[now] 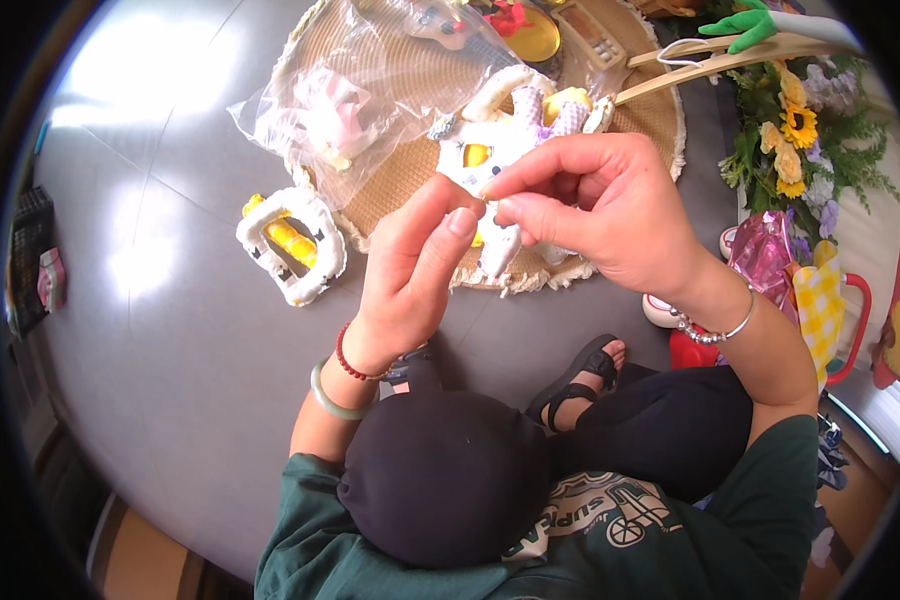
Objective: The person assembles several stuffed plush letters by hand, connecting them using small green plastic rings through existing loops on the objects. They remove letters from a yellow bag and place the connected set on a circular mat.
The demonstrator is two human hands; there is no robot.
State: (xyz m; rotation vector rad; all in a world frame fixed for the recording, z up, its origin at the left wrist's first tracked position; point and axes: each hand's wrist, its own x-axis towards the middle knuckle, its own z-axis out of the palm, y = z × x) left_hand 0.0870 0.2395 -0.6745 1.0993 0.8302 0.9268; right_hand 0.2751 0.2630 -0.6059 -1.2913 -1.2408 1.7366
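Note:
Both hands meet in front of me, fingertips nearly touching. My left hand (417, 255) is pinched, thumb against the fingers. Thumb and forefinger of my right hand (610, 205) are pressed together close beside it. Whatever they hold is too small or hidden to make out. Just behind the fingertips lies a white plush piece (480, 150) with yellow, lilac and checked parts, partly covered by my hands. It rests on a round woven mat (395, 195) with a fringed edge. To the left, on the floor, lies a white fluffy frame-shaped piece (292, 246) with yellow inside.
A clear plastic bag (410, 75) covers part of the mat, with something pink (332, 115) under it. Farther back are a round yellow tin (535, 38) and a calculator (590, 35). Artificial flowers (798, 127) and pink foil (762, 250) stand at the right.

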